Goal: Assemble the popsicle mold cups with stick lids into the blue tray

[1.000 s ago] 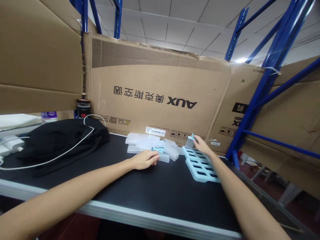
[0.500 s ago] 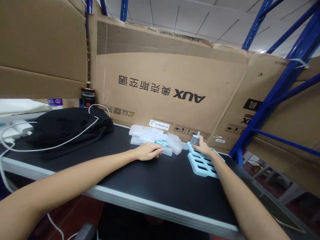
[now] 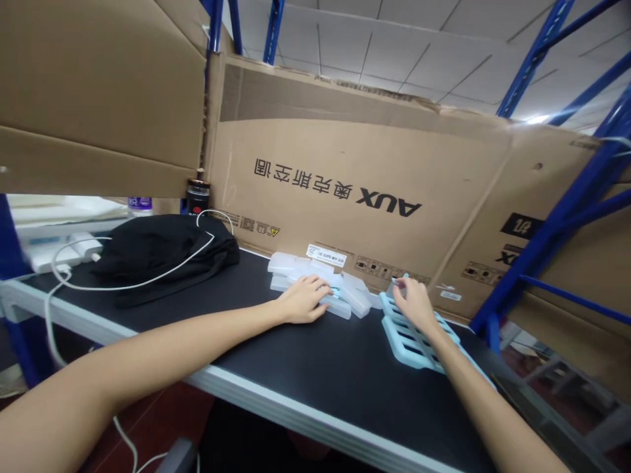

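My left hand [image 3: 306,300] lies over the front of a pile of translucent white plastic boxes [image 3: 355,292], its fingers apart and its palm down. A bit of light blue shows among the boxes beside the fingertips. My right hand [image 3: 415,302] is above a light-blue slotted rack [image 3: 401,341], thumb and fingers drawn together at a small grey cup [image 3: 389,290] at the rack's far edge. A light-blue tip pokes up by those fingers. What they pinch is mostly hidden.
A large cardboard sheet [image 3: 315,157] stands behind the black tabletop [image 3: 315,368]. At left are a black cloth bag [image 3: 167,253], a white cable [image 3: 142,284], a white adapter [image 3: 81,246] and a dark jar [image 3: 198,196]. Blue shelf posts [image 3: 547,223] rise at right.
My left hand has gone from closed fingers in front of the boxes to spread fingers over them. My right hand now covers more of the grey cup. The whole view has shifted.
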Demonstrator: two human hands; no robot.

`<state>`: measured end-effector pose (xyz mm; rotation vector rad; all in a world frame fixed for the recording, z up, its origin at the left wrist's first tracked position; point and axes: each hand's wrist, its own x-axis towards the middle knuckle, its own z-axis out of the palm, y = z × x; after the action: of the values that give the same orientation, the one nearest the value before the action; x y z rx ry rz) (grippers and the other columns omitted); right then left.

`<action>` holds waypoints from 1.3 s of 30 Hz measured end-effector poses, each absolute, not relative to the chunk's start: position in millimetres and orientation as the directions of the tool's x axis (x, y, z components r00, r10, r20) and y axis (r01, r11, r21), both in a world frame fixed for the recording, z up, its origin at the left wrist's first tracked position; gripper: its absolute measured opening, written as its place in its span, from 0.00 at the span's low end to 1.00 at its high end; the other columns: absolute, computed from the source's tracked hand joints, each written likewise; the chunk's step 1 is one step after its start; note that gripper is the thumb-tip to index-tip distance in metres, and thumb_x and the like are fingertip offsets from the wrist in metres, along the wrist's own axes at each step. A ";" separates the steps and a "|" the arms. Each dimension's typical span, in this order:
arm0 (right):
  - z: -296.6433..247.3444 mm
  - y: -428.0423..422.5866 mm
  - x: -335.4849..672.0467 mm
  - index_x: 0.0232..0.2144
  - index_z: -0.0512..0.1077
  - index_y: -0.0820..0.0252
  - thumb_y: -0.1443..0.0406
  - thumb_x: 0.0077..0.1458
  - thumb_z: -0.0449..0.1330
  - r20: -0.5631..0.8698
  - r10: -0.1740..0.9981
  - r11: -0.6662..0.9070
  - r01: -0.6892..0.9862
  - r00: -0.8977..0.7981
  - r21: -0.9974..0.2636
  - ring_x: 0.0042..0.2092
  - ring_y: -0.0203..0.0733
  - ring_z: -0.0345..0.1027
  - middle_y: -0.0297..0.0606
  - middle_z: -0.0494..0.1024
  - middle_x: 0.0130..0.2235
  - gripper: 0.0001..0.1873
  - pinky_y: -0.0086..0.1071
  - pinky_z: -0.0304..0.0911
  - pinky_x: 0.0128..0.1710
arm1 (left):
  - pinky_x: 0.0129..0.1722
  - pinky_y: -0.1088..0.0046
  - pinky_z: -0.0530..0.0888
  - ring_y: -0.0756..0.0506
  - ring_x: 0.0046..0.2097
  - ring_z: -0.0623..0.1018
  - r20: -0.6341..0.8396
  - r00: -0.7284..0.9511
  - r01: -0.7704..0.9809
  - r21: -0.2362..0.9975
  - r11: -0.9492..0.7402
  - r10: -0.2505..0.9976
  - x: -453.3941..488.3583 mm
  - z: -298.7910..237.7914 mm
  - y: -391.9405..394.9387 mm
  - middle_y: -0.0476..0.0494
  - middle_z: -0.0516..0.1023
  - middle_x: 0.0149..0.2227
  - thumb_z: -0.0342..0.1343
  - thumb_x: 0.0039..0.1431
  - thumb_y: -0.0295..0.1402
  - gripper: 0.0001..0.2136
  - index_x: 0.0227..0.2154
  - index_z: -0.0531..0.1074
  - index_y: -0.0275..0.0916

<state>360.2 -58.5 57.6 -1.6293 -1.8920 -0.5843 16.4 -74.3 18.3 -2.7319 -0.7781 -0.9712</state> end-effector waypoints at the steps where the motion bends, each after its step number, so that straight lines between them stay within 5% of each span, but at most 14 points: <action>1: 55.2 -62.0 348.5 0.40 0.72 0.59 0.56 0.61 0.48 0.614 0.770 0.251 0.967 -0.174 -0.040 0.48 0.54 0.68 0.49 0.77 0.42 0.17 0.46 0.59 0.52 | 0.54 0.55 0.64 0.35 0.55 0.67 0.621 0.644 0.547 0.034 -0.836 0.447 16.5 16.3 -72.6 0.37 0.70 0.55 0.52 0.62 0.39 0.15 0.49 0.70 0.41; 7: 36.8 -70.0 295.6 0.41 0.71 0.57 0.49 0.53 0.60 0.405 0.870 0.341 0.937 -0.283 -0.077 0.45 0.52 0.69 0.46 0.78 0.41 0.21 0.39 0.63 0.44 | 0.62 0.46 0.54 0.34 0.58 0.64 0.556 0.681 0.557 0.029 -0.830 0.476 17.5 11.6 -69.3 0.40 0.68 0.57 0.57 0.58 0.44 0.14 0.44 0.72 0.44; 12: 37.7 -77.7 293.2 0.41 0.68 0.57 0.54 0.54 0.59 0.451 0.849 0.335 0.940 -0.274 -0.059 0.45 0.51 0.69 0.45 0.77 0.40 0.16 0.36 0.62 0.42 | 0.64 0.42 0.46 0.37 0.55 0.68 0.500 0.761 0.442 0.064 -0.895 0.412 18.3 18.1 -72.3 0.43 0.75 0.45 0.56 0.59 0.45 0.13 0.42 0.72 0.45; 18: 68.1 -97.4 298.8 0.36 0.69 0.57 0.55 0.63 0.48 0.575 0.797 0.379 0.895 -0.186 -0.236 0.30 0.43 0.68 0.38 0.75 0.29 0.15 0.34 0.58 0.33 | 0.50 0.60 0.70 0.40 0.46 0.71 0.593 0.714 0.299 0.223 -0.928 0.373 18.3 23.2 -74.8 0.40 0.71 0.45 0.62 0.52 0.45 0.20 0.45 0.69 0.42; 23: 76.8 -110.1 297.5 0.36 0.67 0.57 0.54 0.61 0.52 0.497 0.838 0.458 0.785 -0.224 -0.418 0.27 0.39 0.66 0.33 0.75 0.26 0.13 0.31 0.57 0.29 | 0.44 0.65 0.73 0.45 0.43 0.72 0.847 0.347 0.195 0.356 -0.914 0.404 17.0 27.9 -70.5 0.38 0.67 0.49 0.62 0.52 0.36 0.24 0.50 0.60 0.40; 28: 65.4 -110.0 290.5 0.30 0.65 0.56 0.58 0.52 0.57 0.479 0.817 0.480 0.838 -0.321 -0.258 0.26 0.37 0.61 0.29 0.69 0.24 0.09 0.30 0.54 0.28 | 0.46 0.63 0.73 0.44 0.47 0.72 0.863 0.121 0.289 0.443 -0.849 0.491 8.5 35.0 -62.0 0.39 0.68 0.50 0.63 0.53 0.38 0.24 0.51 0.62 0.41; 39: 59.3 -109.7 287.9 0.34 0.67 0.57 0.57 0.56 0.56 0.484 0.793 0.470 0.877 -0.369 -0.101 0.32 0.41 0.66 0.36 0.74 0.30 0.10 0.31 0.54 0.31 | 0.49 0.64 0.74 0.44 0.53 0.74 0.714 0.109 0.038 0.692 -0.721 0.692 12.3 34.3 -41.7 0.37 0.70 0.53 0.56 0.61 0.44 0.19 0.49 0.60 0.41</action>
<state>287.9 -109.7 59.3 -1.3887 -2.2519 -0.2382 12.3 -41.7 34.3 -2.6560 -1.0017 -2.3425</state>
